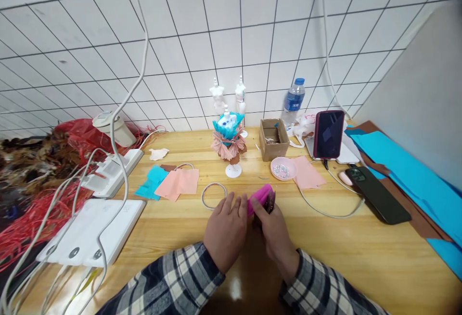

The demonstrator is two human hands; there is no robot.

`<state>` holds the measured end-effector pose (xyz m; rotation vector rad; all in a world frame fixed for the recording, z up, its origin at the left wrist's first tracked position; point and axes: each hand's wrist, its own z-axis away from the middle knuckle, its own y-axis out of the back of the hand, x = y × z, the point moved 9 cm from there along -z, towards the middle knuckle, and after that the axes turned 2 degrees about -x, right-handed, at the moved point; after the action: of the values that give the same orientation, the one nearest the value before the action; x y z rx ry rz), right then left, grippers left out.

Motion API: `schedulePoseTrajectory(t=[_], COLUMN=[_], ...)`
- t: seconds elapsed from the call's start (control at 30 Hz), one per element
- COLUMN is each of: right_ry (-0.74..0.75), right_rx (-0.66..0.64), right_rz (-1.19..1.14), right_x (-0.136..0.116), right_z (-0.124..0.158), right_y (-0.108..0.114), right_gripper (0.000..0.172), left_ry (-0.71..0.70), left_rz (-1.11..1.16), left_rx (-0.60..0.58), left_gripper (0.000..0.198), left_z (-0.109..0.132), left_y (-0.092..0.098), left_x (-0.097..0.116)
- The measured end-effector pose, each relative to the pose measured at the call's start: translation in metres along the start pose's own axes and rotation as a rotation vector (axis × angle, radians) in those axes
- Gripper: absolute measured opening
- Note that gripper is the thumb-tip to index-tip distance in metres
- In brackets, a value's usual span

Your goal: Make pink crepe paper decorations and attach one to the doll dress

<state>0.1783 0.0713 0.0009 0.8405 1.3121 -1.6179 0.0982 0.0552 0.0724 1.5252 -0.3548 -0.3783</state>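
Palm down near the front of the table, my left hand [226,228] has its fingers stretched out, the tips close to a pale ring-shaped loop [213,195]. My right hand [272,226] is closed around a bright magenta object [260,197] and a dark, speckled piece [269,202]; their exact kinds are unclear, partly hidden by the thumb and fingers. Beyond both hands stands a small white dress form [233,170] dressed in blue and dusty-pink ruffled paper. A pink dish of small beads [283,168] sits to the right of the magenta object.
Blue and peach paper pieces [178,183] lie at left, near a power strip [108,177] and white power banks [90,228] with cables. Behind are a cardboard box [273,151] and water bottle [294,100]. Phones [377,194] and coloured sheets [407,173] occupy the right.
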Motion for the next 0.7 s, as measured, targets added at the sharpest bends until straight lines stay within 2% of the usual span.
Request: schedulePoseTrajectory(t=[0.07,0.1,0.13,0.17,0.2,0.23,0.33,0.37,0.4,0.47,0.5,0.53,0.6,0.67,0.7], right_ry=[-0.041,-0.06,-0.065,-0.062,-0.063,-0.067,-0.095,-0.116,-0.142,-0.179,-0.184,-0.18,-0.161,-0.159,-0.167], right_rx=[0.106,0.131,0.141,0.155,0.17,0.181,0.164,0.146,0.133,0.127,0.125,0.126,0.136,0.143,0.141], right_rz=[-0.13,-0.209,-0.281,-0.349,-0.411,-0.464,-0.558,-0.576,-0.593,-0.625,-0.638,-0.648,-0.663,-0.643,-0.618], right_x=[0.0,0.0,-0.003,-0.005,-0.008,-0.009,-0.01,-0.008,-0.006,-0.001,0.0,0.001,0.002,0.005,0.008], right_z=[-0.003,-0.003,-0.004,-0.004,-0.005,-0.005,-0.004,-0.004,-0.004,-0.003,-0.003,-0.003,-0.004,-0.005,-0.006], right_y=[0.01,0.013,0.014,0.016,0.017,0.017,0.012,0.008,0.006,0.002,0.002,0.001,0.003,0.004,0.004], right_gripper=[0.04,0.041,0.041,0.04,0.039,0.037,0.032,0.03,0.026,0.022,0.023,0.025,0.029,0.035,0.037], left_ry=[0.018,0.067,0.075,0.029,-0.12,-0.171,-0.19,-0.097,0.018,0.237,0.347,0.466,0.668,0.7,0.674], left_rz=[0.076,0.175,0.35,0.601,0.873,0.958,1.112,1.342,1.564,1.961,2.107,2.196,2.266,2.258,2.26], left_rx=[0.029,0.03,-0.017,-0.133,-0.312,-0.38,-0.456,-0.425,-0.356,-0.209,-0.065,0.125,0.421,0.649,0.717], left_gripper=[0.045,0.042,0.036,0.033,0.031,0.032,0.042,0.049,0.057,0.059,0.059,0.056,0.044,0.039,0.038], left_z=[0.014,0.023,0.034,0.044,0.056,0.065,0.068,0.061,0.054,0.042,0.038,0.037,0.043,0.049,0.051], left_y=[0.015,0.024,0.028,0.025,0.021,0.02,-0.003,-0.013,-0.025,-0.049,-0.057,-0.062,-0.068,-0.063,-0.06], left_x=[0.004,0.0,0.001,0.009,0.029,0.037,0.044,0.038,0.029,0.015,0.005,-0.008,-0.026,-0.038,-0.041])
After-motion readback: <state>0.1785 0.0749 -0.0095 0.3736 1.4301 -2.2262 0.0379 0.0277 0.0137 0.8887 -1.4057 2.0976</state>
